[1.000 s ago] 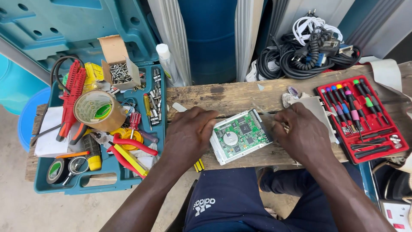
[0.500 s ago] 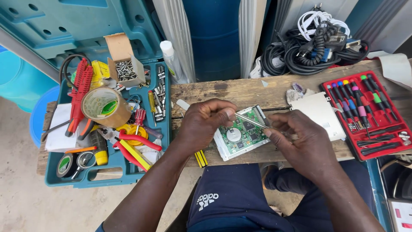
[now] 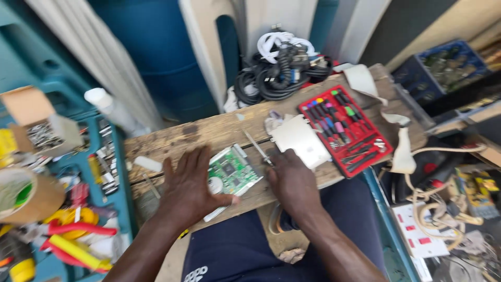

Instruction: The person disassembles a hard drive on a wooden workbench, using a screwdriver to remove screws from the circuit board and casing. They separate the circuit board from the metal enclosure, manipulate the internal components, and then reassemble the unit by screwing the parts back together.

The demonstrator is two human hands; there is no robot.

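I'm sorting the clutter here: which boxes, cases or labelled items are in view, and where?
Cardboard box: far left in the teal toolbox, brown, open, holding metal bits.
Screwdriver case: right on the wooden bench, red tray, coloured handles.
Power strip: lower right, white with red switches.

A worn wooden counter (image 3: 209,133) bears a green circuit board (image 3: 232,173), a screwdriver (image 3: 258,148), a white casing (image 3: 300,141) and a red bit case (image 3: 346,129)

Repair workshop: toolbox (image 3: 112,172), screwdriver set (image 3: 344,128)
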